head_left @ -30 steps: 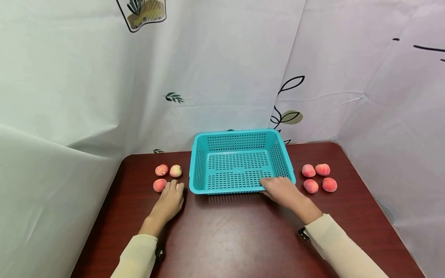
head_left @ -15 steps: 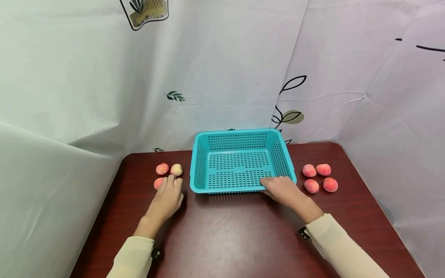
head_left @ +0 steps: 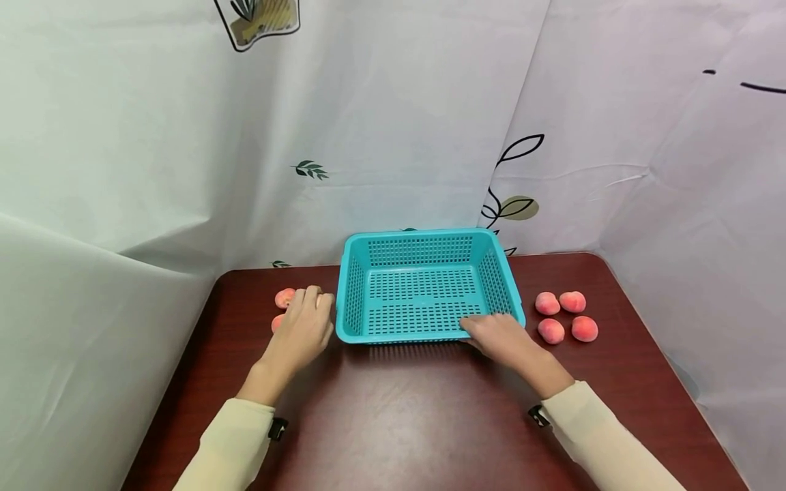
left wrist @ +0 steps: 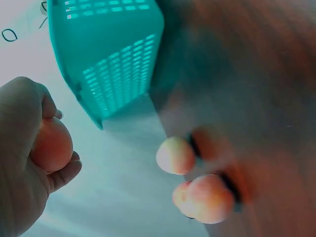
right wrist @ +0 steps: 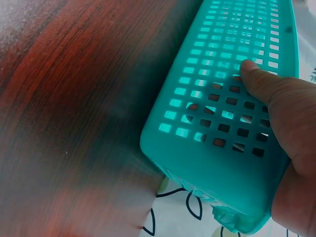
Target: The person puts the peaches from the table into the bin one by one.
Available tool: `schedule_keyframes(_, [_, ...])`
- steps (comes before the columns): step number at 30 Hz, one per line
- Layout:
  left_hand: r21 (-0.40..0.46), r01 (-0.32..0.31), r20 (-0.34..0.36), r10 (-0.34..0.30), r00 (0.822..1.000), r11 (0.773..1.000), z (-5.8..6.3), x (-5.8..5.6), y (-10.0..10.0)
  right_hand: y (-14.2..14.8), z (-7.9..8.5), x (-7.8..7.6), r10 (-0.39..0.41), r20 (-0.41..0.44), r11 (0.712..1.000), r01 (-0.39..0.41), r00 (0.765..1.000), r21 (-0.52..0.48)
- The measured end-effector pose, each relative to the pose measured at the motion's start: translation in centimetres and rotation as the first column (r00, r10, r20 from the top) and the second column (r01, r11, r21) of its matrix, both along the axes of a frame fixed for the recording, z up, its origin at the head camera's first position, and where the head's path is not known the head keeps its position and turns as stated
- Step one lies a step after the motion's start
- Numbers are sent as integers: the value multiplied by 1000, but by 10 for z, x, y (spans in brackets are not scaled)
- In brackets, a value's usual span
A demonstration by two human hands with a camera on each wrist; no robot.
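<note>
My left hand (head_left: 301, 327) holds a peach (left wrist: 52, 145) between thumb and fingers, raised beside the left end of a turquoise plastic basket (head_left: 424, 286). In the head view that peach is hidden under the hand. Three more peaches lie below it in the left wrist view, among them a pale one (left wrist: 176, 155) and a redder one (left wrist: 211, 198). My right hand (head_left: 500, 337) grips the basket's near rim at its right corner. Its thumb (right wrist: 256, 76) presses flat on the perforated outer wall, while the fingers show through the holes from inside. Nothing lies in the basket.
Several peaches (head_left: 550, 331) sit in a cluster on the dark red wooden table (head_left: 399, 416), right of the basket. A white printed curtain (head_left: 393, 123) hangs close behind the table and along both sides.
My left hand has picked up a peach from the left group and moved up and toward the basket with it. The right hand stays on the rim; the basket has barely shifted.
</note>
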State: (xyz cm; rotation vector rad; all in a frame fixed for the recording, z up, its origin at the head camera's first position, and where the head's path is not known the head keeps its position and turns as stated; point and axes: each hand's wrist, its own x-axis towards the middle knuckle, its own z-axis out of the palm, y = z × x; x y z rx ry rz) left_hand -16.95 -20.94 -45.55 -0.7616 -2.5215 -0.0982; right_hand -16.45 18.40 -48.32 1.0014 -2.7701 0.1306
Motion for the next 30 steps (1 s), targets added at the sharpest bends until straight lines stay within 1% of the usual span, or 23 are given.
schedule_keyframes(4, [-31,5,28,-4,1000,1000,10,-7,8,0,0,-1,-3,10,1000,2,1000,6])
schedule_keyframes(7, [-52,8,40,-5,999,999,15,-14,15,0,-1,-1,1,-7,1000,-1,1000,13])
schedule_keyframes(10, [-71,-7,59,11,998,997,20,-21,21,0,-1,-1,3,-24,1000,-2,1000,17])
schedule_keyframes(15, [-95,-20,87,28,996,995,26,-34,32,1,-4,-1,-12,-15,1000,12,1000,22])
schedule_keyframes(19, [-107,-20,121,33,992,994,30,-40,42,1,-6,3,-25,-13,999,25,1000,24])
schedule_keyframes(22, [-134,-21,134,39,990,991,33,-46,49,2,-7,6,-30,-14,999,30,999,18])
schedule_keyframes(26, [-177,-34,156,62,986,984,36,-53,57,1,-7,9,-29,-20,1000,29,999,8])
schedule_keyframes(30, [-216,-40,197,84,977,975,40,-59,67,2,-6,12,-20,-34,1000,20,999,11])
